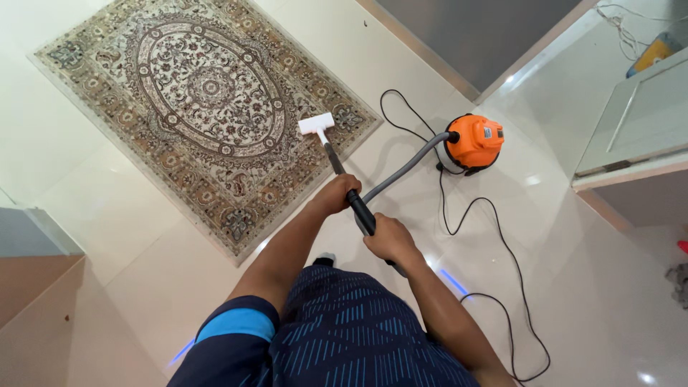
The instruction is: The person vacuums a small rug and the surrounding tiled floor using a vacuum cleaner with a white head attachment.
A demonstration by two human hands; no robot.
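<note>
Both hands on the vacuum wand

My left hand (334, 195) and right hand (388, 238) clasp the wand (360, 211), steering its white nozzle (316, 123) ahead across the rug (201, 107).

You had a white counter (638, 122) at your right, a yellow box (653, 51) and wires (618, 20) on it, and a grey step (32, 236) at your left.

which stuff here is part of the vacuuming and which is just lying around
In use: left hand and right hand gripping the wand, white nozzle on the rug, grey hose, orange vacuum, black cord.

Lying about: yellow object, white cabinet.
</note>
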